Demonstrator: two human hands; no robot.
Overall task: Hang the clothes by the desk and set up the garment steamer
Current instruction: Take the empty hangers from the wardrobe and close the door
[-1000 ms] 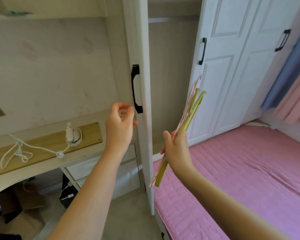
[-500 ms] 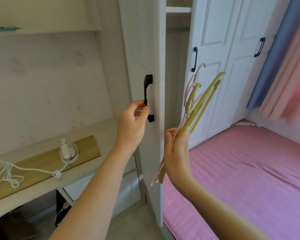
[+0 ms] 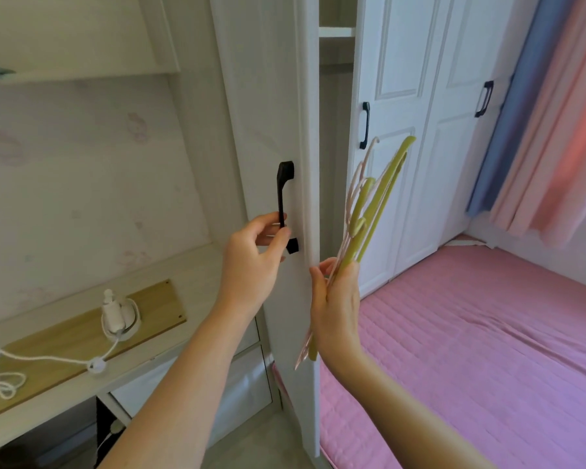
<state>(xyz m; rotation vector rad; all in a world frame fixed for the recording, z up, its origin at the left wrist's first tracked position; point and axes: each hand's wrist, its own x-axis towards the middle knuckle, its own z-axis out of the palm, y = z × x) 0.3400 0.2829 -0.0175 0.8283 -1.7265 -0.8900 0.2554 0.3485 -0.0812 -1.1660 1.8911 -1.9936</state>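
Note:
My right hand (image 3: 335, 306) grips a bundle of green and pink plastic hangers (image 3: 374, 211), hooks pointing up in front of the white wardrobe. My left hand (image 3: 251, 262) pinches the lower part of the black handle (image 3: 282, 198) on the wardrobe door (image 3: 268, 96), which stands nearly shut with a narrow gap to its right. The desk (image 3: 197, 275) lies at the lower left. No clothes or garment steamer show in this view.
On the desk a white device (image 3: 115, 314) rests on a wooden board (image 3: 65, 336) with a white cord (image 3: 31, 360) trailing left. Desk drawers (image 3: 244, 384) sit beside the door. A pink mattress (image 3: 471, 350) fills the right. Blue and pink curtains (image 3: 538, 113) hang at the upper right.
My left hand took hold of the black handle and the wardrobe door swung from wide open to nearly shut. The hangers stayed in my right hand, turning slightly.

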